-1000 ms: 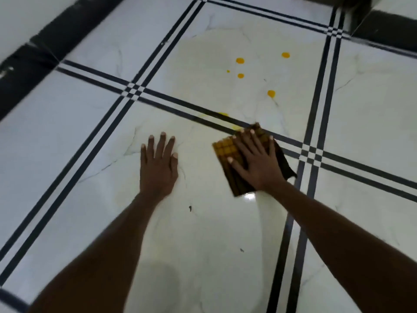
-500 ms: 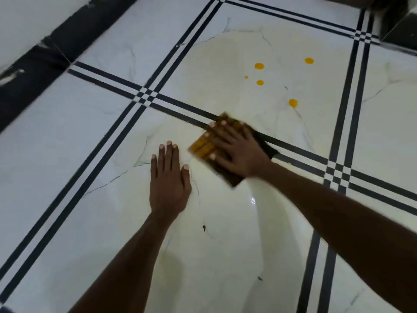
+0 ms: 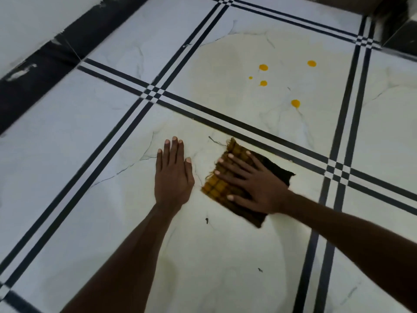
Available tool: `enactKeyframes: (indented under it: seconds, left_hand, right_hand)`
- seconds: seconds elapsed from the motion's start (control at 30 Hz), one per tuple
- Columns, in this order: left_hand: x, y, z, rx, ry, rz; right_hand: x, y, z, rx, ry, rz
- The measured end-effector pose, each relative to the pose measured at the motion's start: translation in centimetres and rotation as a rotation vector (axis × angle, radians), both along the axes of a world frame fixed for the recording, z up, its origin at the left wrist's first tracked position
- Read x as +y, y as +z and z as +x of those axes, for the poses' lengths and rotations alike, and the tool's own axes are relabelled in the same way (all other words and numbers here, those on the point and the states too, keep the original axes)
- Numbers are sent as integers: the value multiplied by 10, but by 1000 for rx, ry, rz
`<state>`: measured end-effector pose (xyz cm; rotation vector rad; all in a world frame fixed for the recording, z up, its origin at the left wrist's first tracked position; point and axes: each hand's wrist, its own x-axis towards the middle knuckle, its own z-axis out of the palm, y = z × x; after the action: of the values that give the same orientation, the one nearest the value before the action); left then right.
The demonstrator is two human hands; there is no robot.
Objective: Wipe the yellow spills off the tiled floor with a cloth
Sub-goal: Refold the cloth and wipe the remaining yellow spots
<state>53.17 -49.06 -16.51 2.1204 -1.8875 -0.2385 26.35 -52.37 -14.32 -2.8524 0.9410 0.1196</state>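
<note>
Pressing flat with fingers spread, the right hand [image 3: 255,186] is laid on the yellow-and-brown checked cloth [image 3: 216,188]; the left hand [image 3: 173,177] is flattened, fingers together, on the white marble-patterned tiled floor [image 3: 67,154]. Round yellow spills [image 3: 295,103] are seen at 1 o'clock.

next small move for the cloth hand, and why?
Probably slide the right hand, flat on the cloth, forward across the black double line toward the nearest yellow drop. Five drops sit on the far tile, none under the cloth. The left hand rests flat on the floor, bracing.
</note>
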Motion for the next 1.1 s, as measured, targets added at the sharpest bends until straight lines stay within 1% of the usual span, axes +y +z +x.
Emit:
enactKeyframes:
  seconds: [0.03, 0.07, 0.1, 0.17, 0.2, 0.23, 0.27, 0.33, 0.4, 0.43, 0.5, 0.6, 0.67, 0.7, 0.73, 0.77, 0.83, 0.9, 0.97, 1.0, 1.07, 1.1]
  left_hand:
    - [-1, 1, 0, -3, 4, -5]
    - [0, 2, -1, 0, 9, -8]
    - [1, 3, -3, -1, 8, -10]
    - [1, 1, -6, -4, -2, -21]
    - [0, 0, -5, -1, -7, -19]
    - [-1, 0, -4, -12, -13, -12]
    - [0, -1, -2, -30, -18, -9]
    - [5, -2, -2, -42, -8, -3]
    - [19, 1, -15, 39, 22, 24]
    - [28, 6, -25, 103, 30, 32]
    - [41, 14, -43, 232, 51, 55]
    - [43, 34, -59, 342, 134, 113]
    - [38, 46, -65, 424, 170, 148]
    - [35, 54, -65, 510, 172, 169]
    - [30, 64, -66, 609, 151, 197]
    - [25, 75, -65, 691, 97, 218]
    - [13, 101, -62, 781, -60, 233]
    - [3, 131, -58, 795, -178, 244]
    - [-8, 154, -51, 795, -253, 238]
    - [-13, 164, -47, 794, -273, 227]
    - [-26, 181, -40, 782, -284, 194]
    - [-32, 189, -39, 772, -284, 159]
  right_hand:
    - [-8, 1, -16, -13, -3, -1]
    - [-21, 0, -26, -28, -75, -17]
    - [-38, -2, -26, -57, -226, -32]
    - [-73, -4, -1, -128, -622, -41]
    - [-84, -6, 21, -142, -764, -20]
    - [-87, -8, 47, -137, -825, 4]
    - [-81, -11, 71, -139, -801, 2]
    - [-44, -16, 105, -162, -605, -1]
    - [13, -22, 107, -182, -458, 29]
    - [36, -23, 100, -207, -452, 43]
    - [56, -19, 81, -293, -521, 174]
    - [56, 11, 60, -532, -613, 398]
    - [50, 23, 45, -665, -662, 435]
    - [46, 27, 38, -670, -670, 434]
    - [40, 33, 31, -635, -674, 426]
    - [33, 37, 27, -581, -670, 416]
    - [15, 55, 21, -459, -652, 408]
    - [-6, 73, 15, -375, -567, 414]
    - [-27, 92, 6, -340, -461, 468]
    - [-33, 103, 0, -325, -451, 481]
    - [-40, 127, -12, -330, -521, 483]
    - [-44, 137, -18, -372, -555, 421]
